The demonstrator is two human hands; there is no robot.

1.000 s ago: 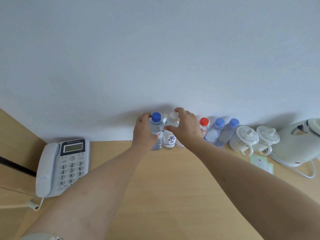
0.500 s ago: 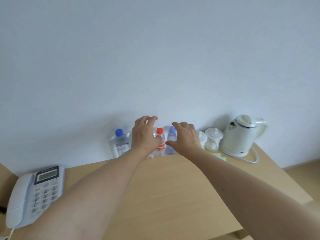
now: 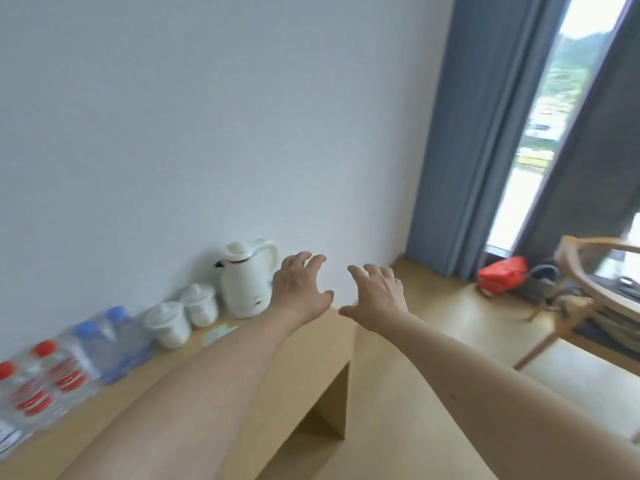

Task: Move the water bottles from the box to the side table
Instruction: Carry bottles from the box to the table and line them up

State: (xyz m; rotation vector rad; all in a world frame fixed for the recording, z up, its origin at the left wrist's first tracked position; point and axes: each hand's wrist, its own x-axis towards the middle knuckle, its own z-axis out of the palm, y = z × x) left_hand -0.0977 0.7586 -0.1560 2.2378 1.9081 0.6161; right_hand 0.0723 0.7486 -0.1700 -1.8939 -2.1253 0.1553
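1. Clear plastic water bottles with red caps [image 3: 41, 379] and with blue caps [image 3: 104, 344] stand in a row on the light wooden tabletop [image 3: 304, 362], backed against the pale wall [image 3: 207, 116] at the far left of the view; motion blur hides their labels and exact count. Set to the rear, they appear placed to leave the front of the surface free.
2. Next along the same row stand two white lidded ceramic cups [image 3: 183, 315] and a white electric kettle [image 3: 247, 280], with a small pale green packet [image 3: 218, 330] lying flat in front of the cups.
3. The left hand [image 3: 299, 289] is empty, fingers spread wide, held in the air in front of the kettle's right side; whether it touches the kettle cannot be told.
4. The right hand [image 3: 377, 294] is likewise empty and spread wide, beyond the tabletop's right end and above the wooden floor [image 3: 415, 375]. Neither hand holds a bottle; both arms reach out away from the row.
5. Judgement: the empty, open hands and the view turned away from the bottles suggest a transit step, probably towards the source box, which is not visible.
6. At the right edge: a blue-grey curtain [image 3: 460, 133] beside a window, a red-orange bag [image 3: 502, 275] on the floor, and a curved wooden chair [image 3: 588, 292].
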